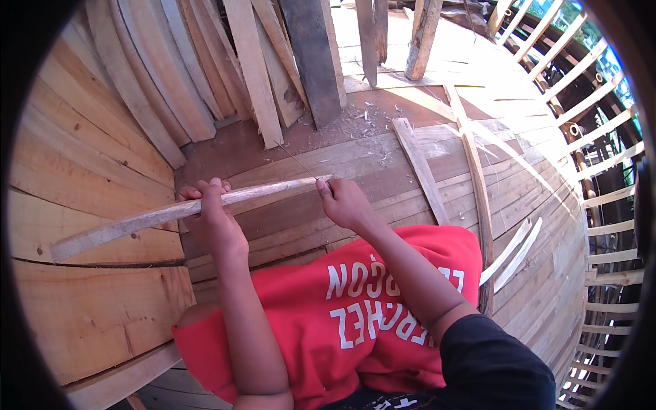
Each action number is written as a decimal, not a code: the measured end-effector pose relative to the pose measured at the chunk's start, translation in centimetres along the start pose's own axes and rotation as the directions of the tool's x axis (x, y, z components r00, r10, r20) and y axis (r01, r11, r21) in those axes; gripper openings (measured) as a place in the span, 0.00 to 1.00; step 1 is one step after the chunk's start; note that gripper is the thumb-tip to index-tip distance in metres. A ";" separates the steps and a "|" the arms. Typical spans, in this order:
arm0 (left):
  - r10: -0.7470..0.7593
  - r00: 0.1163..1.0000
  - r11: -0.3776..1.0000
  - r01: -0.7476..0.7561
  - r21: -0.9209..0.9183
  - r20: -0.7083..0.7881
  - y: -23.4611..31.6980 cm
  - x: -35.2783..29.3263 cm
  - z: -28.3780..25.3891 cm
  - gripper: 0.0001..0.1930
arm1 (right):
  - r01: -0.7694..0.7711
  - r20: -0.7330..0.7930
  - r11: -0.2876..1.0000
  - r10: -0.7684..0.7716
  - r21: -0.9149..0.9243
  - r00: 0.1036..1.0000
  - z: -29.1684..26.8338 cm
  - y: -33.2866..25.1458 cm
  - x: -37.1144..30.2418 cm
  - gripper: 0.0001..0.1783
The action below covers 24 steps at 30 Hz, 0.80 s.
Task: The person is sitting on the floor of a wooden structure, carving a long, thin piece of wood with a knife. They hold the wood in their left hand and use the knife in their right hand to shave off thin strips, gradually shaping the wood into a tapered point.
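Note:
A long, pale wooden strip (160, 215) slants across in front of me, its far-left end lower than its right end. My left hand (217, 222) is wrapped around the strip near its middle. At the strip's right end, my right hand (344, 203) is closed, thumb against the tip. A thin dark line, like a wire or cord (295, 159), runs from the right fingertips up and left toward the leaning boards. Whatever else sits inside that fist is hidden. Red fabric (294, 294) with white lettering lies over my lap beneath both forearms.
Tall boards (157, 68) lean along the left and far side, beside a plank wall (89, 205). Wood shavings (362, 116) litter the plank floor (328, 154). Loose strips (420, 167) and pale curved offcuts (512, 256) lie to the right, near a slatted railing (608, 198).

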<state>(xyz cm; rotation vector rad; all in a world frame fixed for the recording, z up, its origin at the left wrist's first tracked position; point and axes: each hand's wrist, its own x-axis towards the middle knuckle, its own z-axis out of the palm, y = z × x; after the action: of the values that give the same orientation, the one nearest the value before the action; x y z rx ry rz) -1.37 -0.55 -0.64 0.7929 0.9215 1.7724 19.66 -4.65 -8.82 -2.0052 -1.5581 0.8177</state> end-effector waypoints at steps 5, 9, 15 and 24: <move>-0.012 1.000 1.000 0.013 0.016 -0.022 -0.3 0.2 -0.4 0.15 | -0.143 -0.055 0.987 0.139 -0.077 0.989 2.0 1.0 0.1 0.30; -0.016 1.000 1.000 0.017 -0.014 0.006 -0.3 -0.1 0.3 0.15 | -0.140 -0.106 0.989 0.134 -0.049 0.985 2.6 2.6 1.0 0.30; -0.013 1.000 1.000 0.013 -0.004 -0.010 0.1 0.0 0.0 0.15 | -0.075 0.003 0.997 0.075 -0.034 0.997 0.0 -0.5 -0.3 0.29; -0.026 0.999 1.000 0.026 -0.012 -0.027 -0.1 0.1 0.3 0.16 | -0.220 -0.048 0.970 0.216 -0.106 0.975 1.7 3.8 1.2 0.28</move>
<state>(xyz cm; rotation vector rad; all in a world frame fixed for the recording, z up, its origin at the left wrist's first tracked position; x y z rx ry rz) -1.16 -0.35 -0.58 0.7476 0.9347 1.7684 21.28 -4.37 -12.86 -2.2895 -1.4078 0.7857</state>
